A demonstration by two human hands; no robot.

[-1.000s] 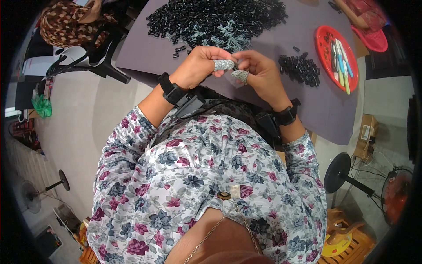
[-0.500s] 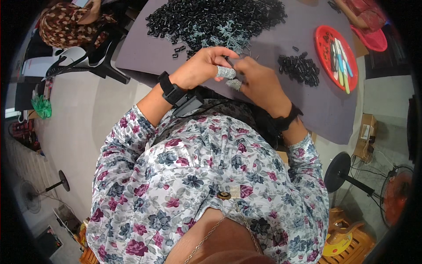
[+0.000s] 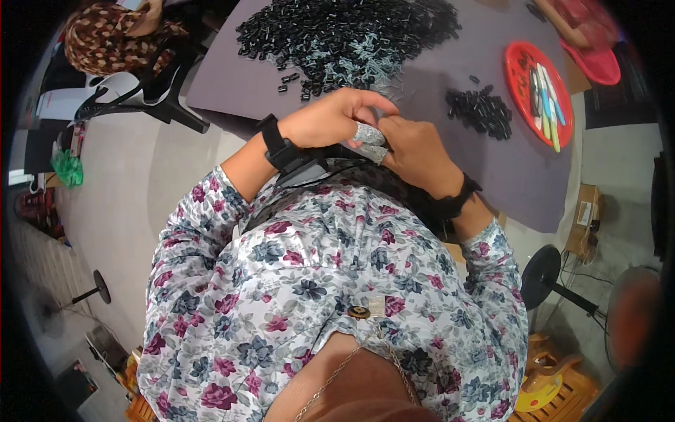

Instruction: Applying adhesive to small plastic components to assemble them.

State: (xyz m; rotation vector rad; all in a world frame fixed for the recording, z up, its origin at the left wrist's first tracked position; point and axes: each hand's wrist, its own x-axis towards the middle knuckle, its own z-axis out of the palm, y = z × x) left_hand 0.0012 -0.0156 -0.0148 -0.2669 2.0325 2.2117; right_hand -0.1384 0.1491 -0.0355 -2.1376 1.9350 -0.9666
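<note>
Close in front of my body, over the table's near edge, both hands meet with their fingertips together. My left hand (image 3: 336, 119) is closed, its index finger reaching over to the right one; its thumb has a silvery wrap. My right hand (image 3: 416, 149) is closed too, thumb wrapped the same way. Whatever they pinch is too small or hidden to name. Beyond them lies a big heap of small black cylindrical pieces (image 3: 302, 35), with thin grey-blue pins (image 3: 362, 60) scattered over its near side. A smaller pile of black pieces (image 3: 479, 112) sits right of my hands.
A red oval tray (image 3: 517, 77) holding several pen-like tools (image 3: 547, 98) stands at the right of the grey-covered table (image 3: 527, 183). A black chair (image 3: 158, 98) is at the left. Other people sit at the far left (image 3: 105, 42) and far right (image 3: 573, 24).
Both hands have come slightly nearer to my body. The right fingers have shifted against the left ones, and the two wrapped thumbs now lie closer together.
</note>
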